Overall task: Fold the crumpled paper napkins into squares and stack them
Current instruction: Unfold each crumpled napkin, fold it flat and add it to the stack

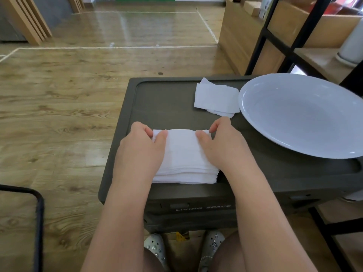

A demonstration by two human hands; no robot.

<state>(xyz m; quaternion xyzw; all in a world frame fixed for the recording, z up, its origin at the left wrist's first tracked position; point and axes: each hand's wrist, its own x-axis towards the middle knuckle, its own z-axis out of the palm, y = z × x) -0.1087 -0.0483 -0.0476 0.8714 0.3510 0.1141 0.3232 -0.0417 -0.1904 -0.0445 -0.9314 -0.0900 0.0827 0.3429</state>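
Head view: stack of folded napkins (184, 160) is set on the dark storage box (167, 99). Its far corners are pinched between thumb and curled fingers of left hand (141, 148) and right hand (222, 142). Smaller napkin pile (216, 99) is positioned beside the white plate (304, 114).

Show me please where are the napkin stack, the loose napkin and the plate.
napkin stack (184, 154): head view, bare top sheet between the hands.
loose napkin (216, 99): head view, middle of its top face.
plate (306, 114): head view, bare inner surface.
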